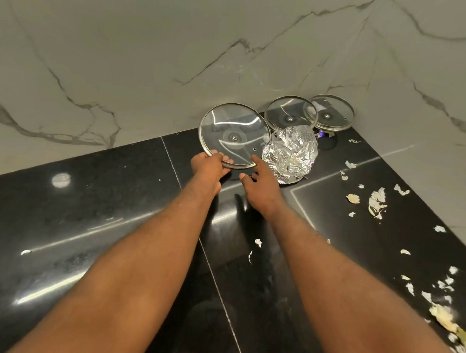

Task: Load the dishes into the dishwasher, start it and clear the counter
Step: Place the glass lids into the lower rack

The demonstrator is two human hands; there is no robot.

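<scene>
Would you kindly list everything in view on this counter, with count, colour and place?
large lid: one, clear glass with a metal rim, at the back of the counter
middle lid: one, clear glass, right of the large lid, by the wall
corner lid: one, clear glass, furthest right, by the wall
foil ball: one, silver, right of the large lid
peel scraps: many, pale white and yellowish, scattered on the counter's right side
counter: one, glossy black
wall: one, pale grey marble with dark veins
left hand: one, grips the large lid's near rim
right hand: one, forefinger at that rim
</scene>
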